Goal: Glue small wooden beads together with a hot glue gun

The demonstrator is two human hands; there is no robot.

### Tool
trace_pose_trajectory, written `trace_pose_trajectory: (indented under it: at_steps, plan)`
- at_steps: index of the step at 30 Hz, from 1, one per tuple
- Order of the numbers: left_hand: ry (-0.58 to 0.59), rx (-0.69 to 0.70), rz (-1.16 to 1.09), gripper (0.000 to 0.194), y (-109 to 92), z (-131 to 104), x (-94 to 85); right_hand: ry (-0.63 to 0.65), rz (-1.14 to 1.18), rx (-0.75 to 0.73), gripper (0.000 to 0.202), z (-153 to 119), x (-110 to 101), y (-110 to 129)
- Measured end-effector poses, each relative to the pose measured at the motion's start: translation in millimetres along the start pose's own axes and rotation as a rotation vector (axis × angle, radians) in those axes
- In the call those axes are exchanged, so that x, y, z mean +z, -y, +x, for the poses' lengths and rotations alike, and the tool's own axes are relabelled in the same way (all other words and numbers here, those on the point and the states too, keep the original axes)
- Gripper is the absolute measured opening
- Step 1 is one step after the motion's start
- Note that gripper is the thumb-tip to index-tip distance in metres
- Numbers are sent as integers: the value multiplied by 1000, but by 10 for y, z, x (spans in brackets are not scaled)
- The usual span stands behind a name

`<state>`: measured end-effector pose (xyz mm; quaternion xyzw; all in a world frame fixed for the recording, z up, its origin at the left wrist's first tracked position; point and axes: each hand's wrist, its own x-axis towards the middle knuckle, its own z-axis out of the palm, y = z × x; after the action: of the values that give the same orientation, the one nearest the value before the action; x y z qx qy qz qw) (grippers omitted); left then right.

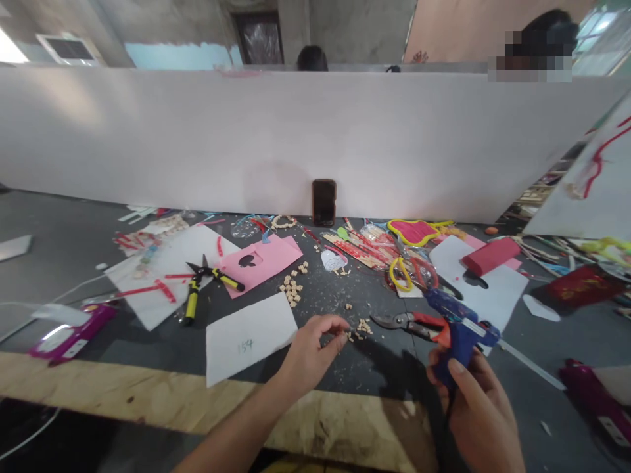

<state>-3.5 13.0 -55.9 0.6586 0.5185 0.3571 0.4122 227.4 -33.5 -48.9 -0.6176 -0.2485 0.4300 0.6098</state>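
My left hand (315, 345) is low over the dark tabletop, thumb and forefinger curled together in a pinch. Whatever lies between these fingertips is too small to make out. Right beside them is a small pile of cut wooden bits (365, 326). Held up at the right, a blue hot glue gun (463, 335) sits in my right hand (480, 401), its nozzle pointing up and left, a glue stick jutting from its back. Red-handled pruning shears (404, 320) lie behind the gun. A white card (246, 341) marked with a number lies left of my left hand.
Yellow-handled pliers (197, 289) rest by pink paper (266, 259). More wooden pieces (292, 289) lie nearby. A phone (324, 202) leans on the white partition (197, 138). Red-and-cream sticks (355, 243) clutter the back. Purple devices (73, 332) flank both sides. People are beyond the partition.
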Motion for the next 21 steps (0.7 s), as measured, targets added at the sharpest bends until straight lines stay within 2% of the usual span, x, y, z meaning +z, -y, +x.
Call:
trace_pose_trajectory:
  at_steps: [3, 8, 13, 17, 21]
  plan:
    - [4, -15, -126, 16, 12, -15, 33, 79, 14, 100, 36, -90, 4, -3]
    - [29, -172, -368, 18, -22, -19, 41, 183, -288, -118, 37, -230, -52, -193]
    - [16, -227, -548, 19, -19, -26, 15, 59, -522, -265, 41, -392, -118, -363]
    - [-9, -247, -657, 19, -3, -25, 7, 154, -490, -331, 34, -505, 31, -321]
    - [-23, -235, -624, 15, -9, -25, 3, 204, -490, -344, 35, -585, 182, -242]
